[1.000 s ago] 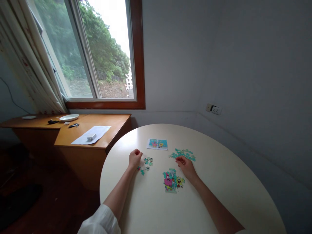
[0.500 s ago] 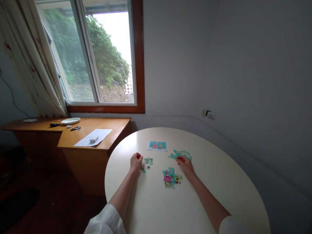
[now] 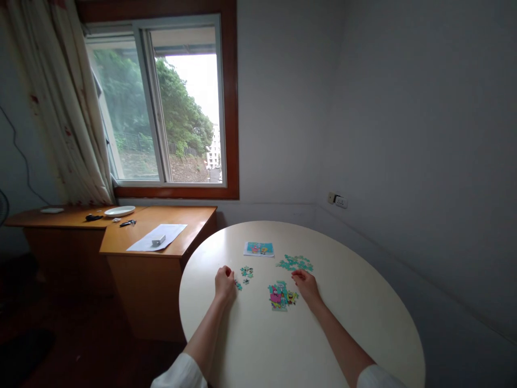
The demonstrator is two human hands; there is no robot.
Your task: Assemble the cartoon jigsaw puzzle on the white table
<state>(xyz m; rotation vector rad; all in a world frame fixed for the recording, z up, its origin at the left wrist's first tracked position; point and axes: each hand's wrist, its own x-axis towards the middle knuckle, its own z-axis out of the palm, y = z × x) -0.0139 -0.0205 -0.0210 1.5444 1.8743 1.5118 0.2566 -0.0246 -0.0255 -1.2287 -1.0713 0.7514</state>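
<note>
A partly joined jigsaw puzzle (image 3: 278, 297) with pink and yellow cartoon figures lies on the table between my hands. Just up and right of it is my right hand (image 3: 307, 286), its thumb and fingers pinched together; whatever they may hold is too small to make out. Its fingertips are close to the near edge of a pile of loose green puzzle pieces (image 3: 297, 262). On the other side my left hand (image 3: 224, 282) is closed with the fingers curled in, their contents hidden. Right beside it lies a small group of puzzle pieces (image 3: 247, 271).
A picture card (image 3: 259, 249) of the cartoon lies toward the far side of the round white table (image 3: 343, 334). Left of it stands a wooden desk (image 3: 202, 218) bearing a white plate (image 3: 120, 211), a paper sheet (image 3: 141, 242) and a small white box (image 3: 159, 241).
My right hand has drawn back from the loose pile toward the joined puzzle. My left hand has shifted slightly nearer to me, still closed. The view has tilted up a little.
</note>
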